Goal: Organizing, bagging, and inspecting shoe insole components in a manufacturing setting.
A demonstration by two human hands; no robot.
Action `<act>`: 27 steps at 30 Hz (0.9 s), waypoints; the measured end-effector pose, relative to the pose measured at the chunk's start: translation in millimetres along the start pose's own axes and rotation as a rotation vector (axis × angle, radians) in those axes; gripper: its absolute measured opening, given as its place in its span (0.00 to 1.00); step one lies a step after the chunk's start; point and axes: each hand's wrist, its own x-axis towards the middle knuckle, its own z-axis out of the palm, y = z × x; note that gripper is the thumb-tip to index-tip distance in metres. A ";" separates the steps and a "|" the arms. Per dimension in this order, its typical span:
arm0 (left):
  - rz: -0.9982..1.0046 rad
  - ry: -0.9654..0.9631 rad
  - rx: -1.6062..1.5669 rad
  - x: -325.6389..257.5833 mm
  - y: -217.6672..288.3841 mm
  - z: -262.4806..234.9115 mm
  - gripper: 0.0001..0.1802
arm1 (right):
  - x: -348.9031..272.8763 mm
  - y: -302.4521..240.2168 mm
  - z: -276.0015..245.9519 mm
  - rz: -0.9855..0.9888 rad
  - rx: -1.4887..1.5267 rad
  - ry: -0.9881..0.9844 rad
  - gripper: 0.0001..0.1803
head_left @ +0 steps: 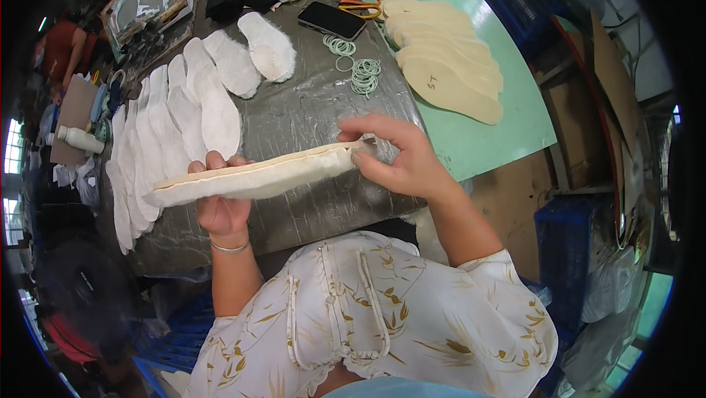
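Held piece: a cream insole pair [257, 176], pressed face to face, is held edge-up above the near edge of the grey table [309, 119], in front of the person's chest.
Long axis: the insole pair runs left to right, its left tip dipping slightly lower than its right end.
Left hand [219, 203]: it is closed around the insole pair from beneath, left of the middle, with fingertips curled over the upper edge.
Right hand [397, 159]: it is clamped on the right end, thumb and fingers pinching the seam; both hands are in contact, so neither is nearer.
White insoles [173, 130]: a long overlapping row is laid along the left of the table, running toward the far side.
Tan insoles [445, 60]: a fanned stack is set on the green board [507, 126] at far right, the nearest one marked with handwriting.
Rubber bands [357, 67]: pale green loops are scattered between the two insole groups.
Phone [332, 20]: a dark slab is lying at the far side, just beside orange-handled scissors [362, 4].
Bottle [79, 139]: a white bottle is lying on its side at far left.
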 end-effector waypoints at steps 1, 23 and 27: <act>0.003 0.001 0.000 0.0 0.7 0.7 0.12 | -0.1 0.3 -2.3 -0.029 -0.003 -0.045 0.13; -0.216 0.380 0.219 7.2 -1.1 1.4 0.24 | 8.1 3.3 9.6 0.032 -0.130 -0.203 0.08; -0.353 0.361 0.050 35.2 -2.9 17.6 0.25 | -1.7 33.5 20.4 0.471 0.346 -0.052 0.10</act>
